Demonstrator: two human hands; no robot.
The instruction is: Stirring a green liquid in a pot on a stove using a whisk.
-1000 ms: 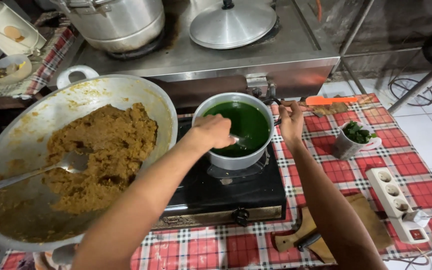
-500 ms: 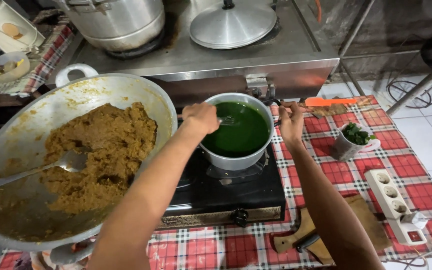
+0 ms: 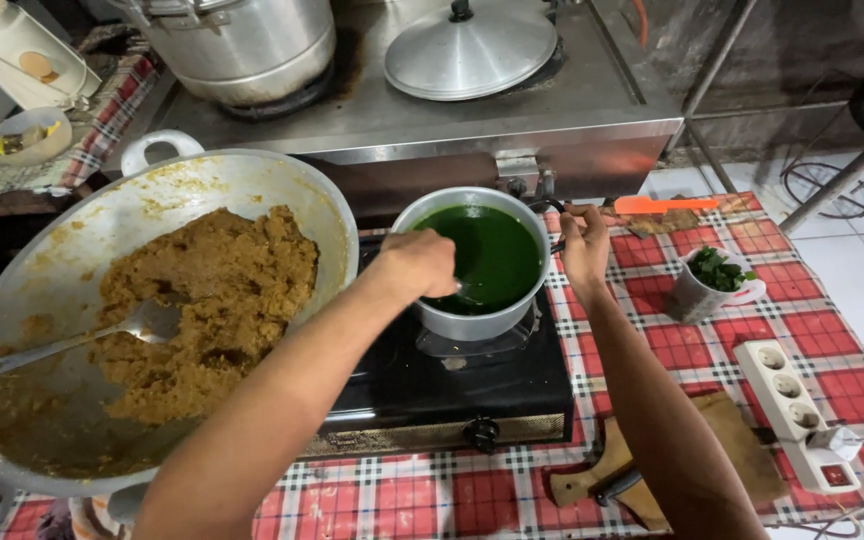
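A red-checked cloth covers the counter of a cramped kitchen, with a steel range behind and white floor tiles beside. The left hand, its grip clenched on a spoon, stirs dark green liquid in a small saucepan on the black burner; the right hand grasps the pan's handle. Vigorous stirring could likely slop liquid onto the burner or tip the light pan.

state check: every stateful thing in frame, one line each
Small metal pot: on stove, full of green liquid
Left hand: stirring, grip on spoon
Right hand: grip on pot handle
Large wok: holds brown mash
Domed metal lid: lying on steel counter
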